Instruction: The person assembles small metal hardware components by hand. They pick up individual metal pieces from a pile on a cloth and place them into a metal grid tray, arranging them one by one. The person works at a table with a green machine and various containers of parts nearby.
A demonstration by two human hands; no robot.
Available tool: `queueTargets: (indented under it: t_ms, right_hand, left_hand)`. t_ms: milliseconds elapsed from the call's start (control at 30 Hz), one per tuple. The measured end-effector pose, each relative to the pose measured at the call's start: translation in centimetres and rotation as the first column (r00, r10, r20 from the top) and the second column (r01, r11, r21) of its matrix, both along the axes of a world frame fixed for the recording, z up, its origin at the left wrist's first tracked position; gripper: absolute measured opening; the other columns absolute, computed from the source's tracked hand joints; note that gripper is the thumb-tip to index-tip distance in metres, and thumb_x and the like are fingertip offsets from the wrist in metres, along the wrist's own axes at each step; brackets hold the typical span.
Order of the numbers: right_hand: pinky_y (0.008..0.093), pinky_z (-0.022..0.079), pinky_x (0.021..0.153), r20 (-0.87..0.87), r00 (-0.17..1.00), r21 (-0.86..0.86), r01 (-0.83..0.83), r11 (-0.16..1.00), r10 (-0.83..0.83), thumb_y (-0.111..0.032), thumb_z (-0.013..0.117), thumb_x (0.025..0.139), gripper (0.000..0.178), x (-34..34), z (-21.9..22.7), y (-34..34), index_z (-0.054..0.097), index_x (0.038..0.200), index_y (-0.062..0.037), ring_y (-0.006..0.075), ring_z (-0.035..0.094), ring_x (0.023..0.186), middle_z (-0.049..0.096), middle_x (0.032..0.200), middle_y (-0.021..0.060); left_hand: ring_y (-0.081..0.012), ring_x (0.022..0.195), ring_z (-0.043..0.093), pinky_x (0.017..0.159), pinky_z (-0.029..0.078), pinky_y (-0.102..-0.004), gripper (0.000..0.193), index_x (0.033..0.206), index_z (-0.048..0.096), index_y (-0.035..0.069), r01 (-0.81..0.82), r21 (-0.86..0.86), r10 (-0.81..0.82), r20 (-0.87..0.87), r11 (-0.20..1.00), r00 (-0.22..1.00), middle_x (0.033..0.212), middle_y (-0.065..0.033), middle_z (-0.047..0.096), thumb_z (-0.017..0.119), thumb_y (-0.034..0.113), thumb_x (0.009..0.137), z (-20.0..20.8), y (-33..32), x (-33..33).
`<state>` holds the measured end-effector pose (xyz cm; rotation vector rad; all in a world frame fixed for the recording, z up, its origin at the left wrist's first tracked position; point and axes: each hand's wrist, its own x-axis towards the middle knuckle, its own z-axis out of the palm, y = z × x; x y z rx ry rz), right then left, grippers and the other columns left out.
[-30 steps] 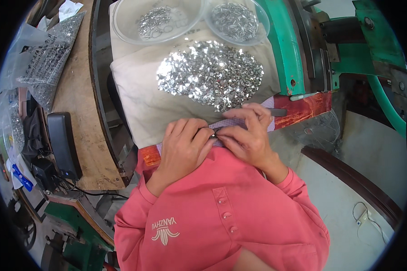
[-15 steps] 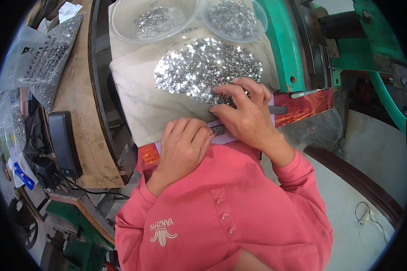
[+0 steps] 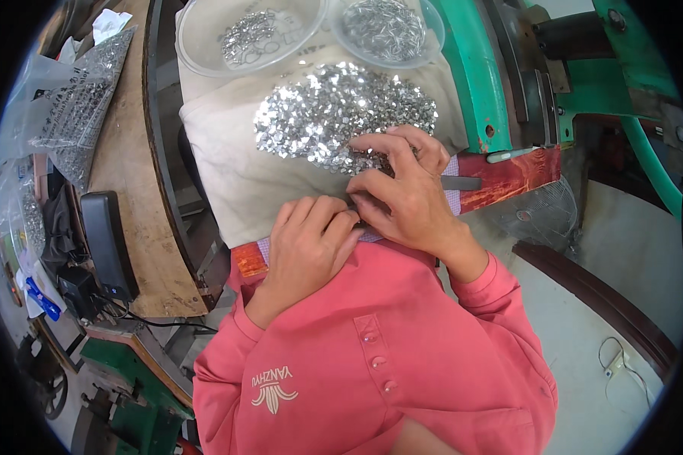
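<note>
A wide heap of small shiny silver metal pieces (image 3: 334,114) lies on a beige cloth (image 3: 228,167) in front of me. My left hand (image 3: 307,243) rests at the cloth's near edge with its fingers curled together. Whatever those fingers hold is hidden. Just to its right, my right hand (image 3: 410,193) brings thumb and a bent finger close together beside the left fingertips; anything pinched there is too small to make out. Another right finger reaches over the heap's near side.
Two clear plastic bowls (image 3: 180,45) with metal pieces stand behind the heap. Green machinery (image 3: 467,76) borders the right, near a flat grey bar (image 3: 461,183). A wooden bench (image 3: 140,205) at left carries a plastic bag of metal bits (image 3: 83,106) and a black device (image 3: 110,243).
My right hand has drawn slightly nearer, its thumb moving from the heap's edge down to the left fingertips. It covers the small dark piece seen between the hands before. The left hand stays put.
</note>
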<state>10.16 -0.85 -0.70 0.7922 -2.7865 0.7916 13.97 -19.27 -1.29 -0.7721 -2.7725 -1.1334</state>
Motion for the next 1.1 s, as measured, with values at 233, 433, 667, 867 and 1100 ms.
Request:
queueTargets:
  t_ms: [233, 433, 667, 867, 1100]
  right_hand:
    - [0.0463, 0.025, 0.099, 0.046, 0.997, 0.021, 0.057, 0.998, -0.058, -0.017, 0.075, 0.073, 0.011, 0.0, 0.2, -0.2, 0.067, 0.080, -0.0186, 0.0315, 0.039, 0.126, 0.058, 0.127, -0.0011]
    - [0.0467, 0.024, 0.100, 0.067, 0.994, -0.074, 0.092, 0.993, -0.087, -0.017, 0.079, 0.071, 0.014, 2.2, 0.5, 1.3, 0.070, 0.081, -0.0205, 0.0328, 0.039, 0.125, 0.059, 0.127, -0.0025]
    - [0.0435, 0.025, 0.100, 0.131, 0.984, -0.085, 0.132, 0.988, -0.120, -0.019, 0.081, 0.070, 0.016, 3.9, -0.2, 1.8, 0.077, 0.084, -0.0242, 0.0308, 0.041, 0.123, 0.062, 0.121, -0.0040]
    - [0.0439, 0.026, 0.098, -0.052, 0.992, -0.020, 0.111, 0.994, -0.112, -0.020, 0.081, 0.070, 0.016, 1.3, -0.5, 1.3, 0.077, 0.085, -0.0245, 0.0295, 0.042, 0.121, 0.062, 0.121, -0.0049]
    - [0.0421, 0.026, 0.096, -0.123, 0.991, 0.079, -0.042, 0.996, 0.051, -0.020, 0.073, 0.071, 0.004, -1.4, -0.2, -0.3, 0.070, 0.072, -0.0211, 0.0241, 0.043, 0.122, 0.061, 0.116, -0.0052]
  left_hand:
    - [-0.0236, 0.083, 0.058, 0.070, 0.040, -0.0371, 0.021, 0.088, 0.065, 0.008, 0.011, 0.008, -0.011, 0.005, 1.000, 1.000, 0.094, -0.0041, 0.061, 0.078, 0.011, 0.073, -0.6, 0.3, 0.0]
    - [-0.0277, 0.086, 0.058, 0.073, 0.041, -0.0383, 0.027, 0.094, 0.063, 0.006, -0.066, 0.061, 0.060, 0.093, 0.996, 0.994, 0.098, -0.0077, 0.061, 0.080, 0.012, 0.073, -0.1, -0.4, 0.6]
    - [-0.0287, 0.091, 0.056, 0.076, 0.041, -0.0392, 0.032, 0.098, 0.062, 0.006, -0.064, 0.046, 0.056, 0.151, 0.997, 0.987, 0.101, -0.0087, 0.060, 0.080, 0.013, 0.073, -0.2, -0.7, 0.9]
    - [-0.0276, 0.092, 0.056, 0.078, 0.040, -0.0396, 0.033, 0.100, 0.062, 0.006, -0.039, -0.011, 0.040, 0.113, 0.999, 0.993, 0.103, -0.0070, 0.059, 0.079, 0.012, 0.072, -0.2, -0.7, 1.0]
    - [-0.0262, 0.090, 0.057, 0.078, 0.040, -0.0390, 0.030, 0.099, 0.064, 0.007, -0.094, -0.010, 0.095, 0.114, 0.996, 0.989, 0.103, -0.0056, 0.060, 0.078, 0.013, 0.073, -0.1, -1.4, 1.5]
